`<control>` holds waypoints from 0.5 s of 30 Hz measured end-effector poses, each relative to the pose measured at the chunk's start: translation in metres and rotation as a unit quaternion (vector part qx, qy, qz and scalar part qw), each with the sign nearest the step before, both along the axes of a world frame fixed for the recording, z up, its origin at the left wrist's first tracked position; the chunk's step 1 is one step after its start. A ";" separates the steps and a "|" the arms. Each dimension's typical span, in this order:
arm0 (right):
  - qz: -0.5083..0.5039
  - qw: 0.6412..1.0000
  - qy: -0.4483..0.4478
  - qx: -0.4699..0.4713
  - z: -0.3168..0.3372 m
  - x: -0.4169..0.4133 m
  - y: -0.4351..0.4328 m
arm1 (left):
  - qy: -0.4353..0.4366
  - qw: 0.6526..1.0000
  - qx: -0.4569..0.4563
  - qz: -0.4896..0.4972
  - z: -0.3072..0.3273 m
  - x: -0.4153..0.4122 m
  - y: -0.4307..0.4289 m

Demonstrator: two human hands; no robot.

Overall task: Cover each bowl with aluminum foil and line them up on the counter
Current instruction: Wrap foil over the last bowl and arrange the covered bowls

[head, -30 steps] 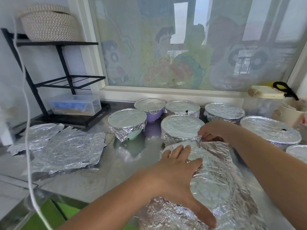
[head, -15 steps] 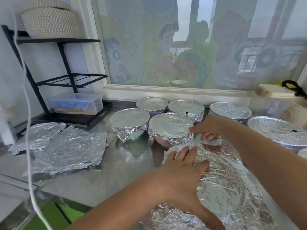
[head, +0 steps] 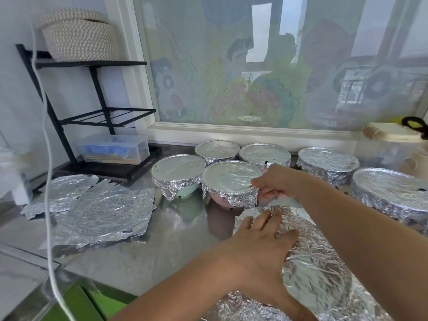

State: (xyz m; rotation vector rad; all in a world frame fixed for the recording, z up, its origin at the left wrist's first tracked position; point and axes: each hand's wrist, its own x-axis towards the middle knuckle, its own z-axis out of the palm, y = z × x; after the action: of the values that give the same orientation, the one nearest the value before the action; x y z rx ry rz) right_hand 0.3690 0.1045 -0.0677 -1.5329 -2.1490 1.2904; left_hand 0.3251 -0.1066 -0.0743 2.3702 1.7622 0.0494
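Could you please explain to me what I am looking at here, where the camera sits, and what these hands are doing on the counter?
There is no machine here. A person wears one wide-angle camera on the head, so this single picture looks forward and down at their own two bare hands. On the steel counter stand several bowls already covered with foil, among them a green bowl and a pink bowl, with more behind them and to the right. At the left lie loose foil sheets, in front of a black rack. The right hand grips the pink bowl at its rim. The left hand presses flat on a large foil sheet, which seems to lie over another bowl close to the person.
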 end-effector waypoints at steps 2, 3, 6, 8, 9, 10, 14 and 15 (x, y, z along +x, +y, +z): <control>0.009 1.000 -0.009 0.012 0.003 0.002 -0.002 | 0.001 1.000 0.001 0.001 0.000 0.000 0.001; 0.021 0.999 -0.030 0.037 0.009 0.007 -0.006 | 0.000 1.000 -0.001 0.001 0.000 0.000 0.001; 0.043 0.976 -0.112 0.182 0.029 0.036 -0.019 | -0.008 1.000 -0.015 0.003 0.000 -0.001 0.002; 0.057 0.969 -0.069 0.231 0.037 0.067 -0.039 | -0.007 1.000 -0.027 0.009 0.000 -0.001 0.001; 0.069 0.969 -0.038 0.233 0.038 0.083 -0.056 | -0.004 0.999 -0.032 0.010 0.000 0.000 0.001; 0.083 0.970 -0.014 0.226 0.033 0.098 -0.077 | 0.001 0.999 -0.038 0.009 0.001 0.000 0.000; 0.120 0.959 -0.051 0.251 -0.002 0.134 -0.132 | 0.022 0.999 -0.036 0.033 0.002 0.004 -0.007; 0.126 0.956 -0.066 0.257 -0.010 0.138 -0.135 | 0.021 0.998 -0.030 0.048 0.001 0.005 -0.010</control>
State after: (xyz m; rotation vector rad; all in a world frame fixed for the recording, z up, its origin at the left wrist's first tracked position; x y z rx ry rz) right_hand 0.5070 -0.0302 -0.0779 -1.1850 -2.5608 0.6074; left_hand 0.3301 -0.1170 -0.0736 2.2589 1.8692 -0.0399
